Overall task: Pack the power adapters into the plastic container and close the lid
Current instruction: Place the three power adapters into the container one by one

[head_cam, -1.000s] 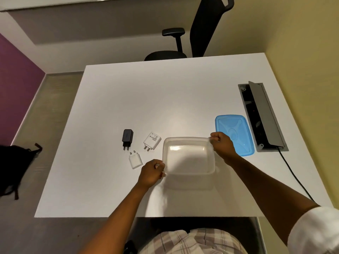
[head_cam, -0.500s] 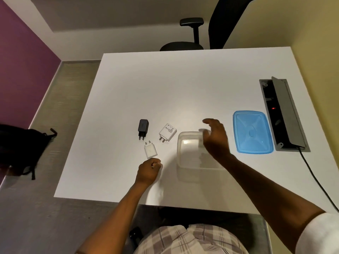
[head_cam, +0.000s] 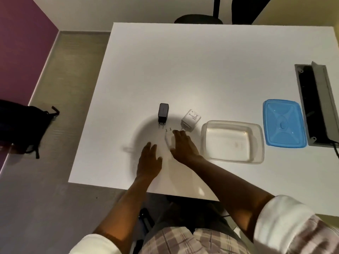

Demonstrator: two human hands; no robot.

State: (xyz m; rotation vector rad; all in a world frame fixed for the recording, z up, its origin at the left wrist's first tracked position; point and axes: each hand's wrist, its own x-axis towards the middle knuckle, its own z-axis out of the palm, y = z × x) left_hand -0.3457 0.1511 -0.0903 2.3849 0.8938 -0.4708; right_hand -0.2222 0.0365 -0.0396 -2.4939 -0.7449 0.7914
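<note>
Three power adapters lie on the white table (head_cam: 201, 70): a black one (head_cam: 163, 114), a square white one (head_cam: 190, 119) and a small white one (head_cam: 167, 139). My right hand (head_cam: 183, 146) reaches over the small white adapter, forefinger and thumb on either side of it; the adapter still rests on the table and the hand is blurred. My left hand (head_cam: 149, 158) lies flat and open just left of it, holding nothing. The clear plastic container (head_cam: 261, 142) stands empty to the right of my hands. Its blue lid (head_cam: 283, 123) lies flat farther right.
A grey cable box (head_cam: 315, 103) with its flap up is set into the table's right edge, a black cord running from it. A black bag (head_cam: 22, 125) sits on the floor to the left. A black office chair (head_cam: 198, 20) stands beyond the far edge.
Both hands have let go of the container. My right hand has crossed left to the small white adapter. My left hand has opened flat. The view has swung left.
</note>
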